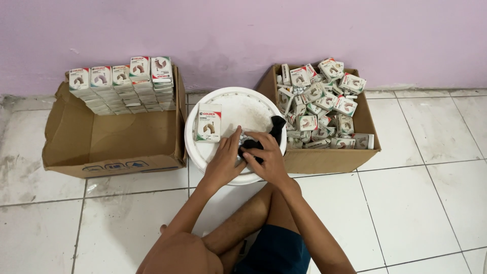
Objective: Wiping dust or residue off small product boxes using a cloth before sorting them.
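Observation:
My left hand [225,161] and my right hand [270,160] meet over a white bucket lid [243,104] in front of me. Between them I hold a black cloth [264,139] and a small shiny foil piece [242,139]. The right hand grips the black cloth; the left hand's fingers pinch the foil next to it. One small white box [209,122] with a red stripe lies flat on the lid, just left of my left hand.
A cardboard box [111,139] on the left holds neat stacks of small white boxes [124,86] along its far side. Another cardboard box [329,157] on the right is heaped with loose small boxes [319,106]. White floor tiles and a pink wall surround them.

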